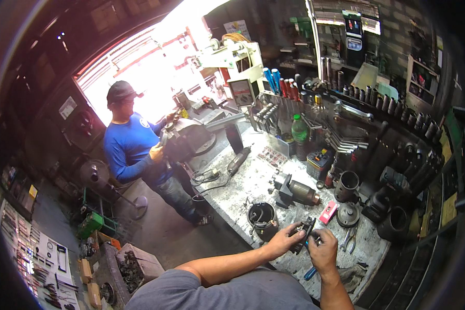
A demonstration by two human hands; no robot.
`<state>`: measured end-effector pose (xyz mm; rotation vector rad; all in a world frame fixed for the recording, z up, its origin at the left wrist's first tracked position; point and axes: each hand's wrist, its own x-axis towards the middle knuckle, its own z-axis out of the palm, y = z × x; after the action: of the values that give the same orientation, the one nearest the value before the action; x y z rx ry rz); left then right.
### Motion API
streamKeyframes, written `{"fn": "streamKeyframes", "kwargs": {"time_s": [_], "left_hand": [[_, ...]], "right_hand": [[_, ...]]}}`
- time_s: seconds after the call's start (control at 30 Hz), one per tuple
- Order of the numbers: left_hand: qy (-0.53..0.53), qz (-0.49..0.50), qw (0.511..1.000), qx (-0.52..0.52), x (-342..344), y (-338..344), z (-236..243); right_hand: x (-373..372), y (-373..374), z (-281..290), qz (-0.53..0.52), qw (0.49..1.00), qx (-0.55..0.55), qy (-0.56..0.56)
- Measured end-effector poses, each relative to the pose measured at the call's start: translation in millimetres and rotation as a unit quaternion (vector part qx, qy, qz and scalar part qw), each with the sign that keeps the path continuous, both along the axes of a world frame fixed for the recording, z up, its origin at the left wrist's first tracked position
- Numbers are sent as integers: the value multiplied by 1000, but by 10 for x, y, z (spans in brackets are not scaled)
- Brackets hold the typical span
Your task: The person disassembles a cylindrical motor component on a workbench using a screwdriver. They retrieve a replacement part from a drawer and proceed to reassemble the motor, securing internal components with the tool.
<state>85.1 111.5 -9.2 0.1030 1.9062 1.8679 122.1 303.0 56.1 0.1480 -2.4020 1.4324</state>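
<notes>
Over the near edge of the bench, my left hand [285, 242] grips a small dark metal part [308, 226] between thumb and fingers. My right hand [323, 250] is closed right beside that part, its fingertips curled in. A bit of blue shows between the two hands; what the right fingers hold is too small to make out. Below them is a blue tool handle [310, 273]. Left of my hands stands an open cylindrical motor housing [262, 219] with wires inside. Beyond lies a motor armature [302, 193] with a copper-coloured end.
A pink box [327, 212], a round metal end cover [348, 215] and pliers [347, 242] lie to the right. Farther back are a green bottle [299, 130], a battery [319, 163] and a corded tool [238, 160]. A co-worker in blue [132, 144] stands across at the left.
</notes>
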Motion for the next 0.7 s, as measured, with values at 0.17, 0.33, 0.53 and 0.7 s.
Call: {"fn": "streamKeyframes", "kwargs": {"time_s": [0.17, 0.33, 0.53, 0.7], "left_hand": [[-164, -60, 974, 143, -45, -141, 83], [-285, -31, 920, 268, 49, -144, 216], [-302, -24, 918, 256, 9, -103, 309], [-302, -24, 922, 240, -24, -36, 324]], "right_hand": [[24, 224, 116, -10, 1000, 22, -1], [178, 1047, 387, -85, 915, -393, 29], [381, 1074, 215, -34, 933, -352, -65], [487, 914, 54, -45, 946, -311, -81]]}}
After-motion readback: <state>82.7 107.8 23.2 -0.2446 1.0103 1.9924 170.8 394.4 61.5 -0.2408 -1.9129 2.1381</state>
